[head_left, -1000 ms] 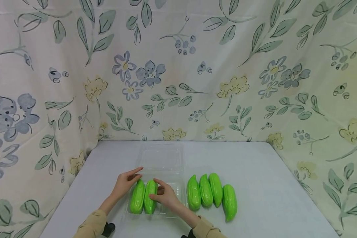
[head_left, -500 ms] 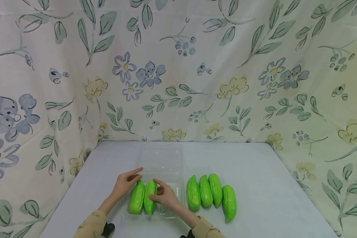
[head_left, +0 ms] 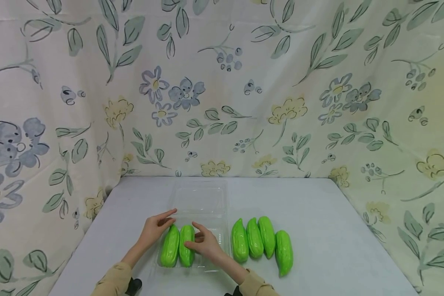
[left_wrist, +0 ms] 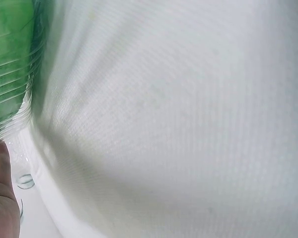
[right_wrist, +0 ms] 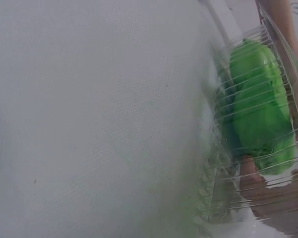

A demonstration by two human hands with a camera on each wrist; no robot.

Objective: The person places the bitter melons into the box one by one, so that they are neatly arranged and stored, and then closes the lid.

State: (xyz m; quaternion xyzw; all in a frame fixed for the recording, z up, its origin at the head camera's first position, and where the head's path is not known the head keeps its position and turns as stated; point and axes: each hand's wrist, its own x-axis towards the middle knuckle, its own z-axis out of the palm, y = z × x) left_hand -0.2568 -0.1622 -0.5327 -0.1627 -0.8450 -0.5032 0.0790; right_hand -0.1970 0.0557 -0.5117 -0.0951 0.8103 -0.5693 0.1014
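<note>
Two shiny green gourd-like vegetables, a left one (head_left: 170, 246) and a right one (head_left: 186, 246), lie side by side in a clear plastic clamshell box (head_left: 216, 268). My right hand (head_left: 207, 245) holds the right vegetable between thumb and fingers; its other fingers are partly hidden. At the box's back left corner my left hand (head_left: 153, 230) rests with fingers extended, thumb near the left vegetable's tip. The left wrist view shows a green vegetable (left_wrist: 10, 54) through ridged plastic, above the hand (left_wrist: 4, 198). In the right wrist view a vegetable (right_wrist: 260, 104) shows through the box wall.
Right of the box lie several more green vegetables (head_left: 255, 238), close together, the rightmost (head_left: 284, 253) set nearer. The open lid (head_left: 199, 198) lies flat behind the box on the white table (head_left: 336, 230). A floral curtain (head_left: 222, 90) stands around the back and sides.
</note>
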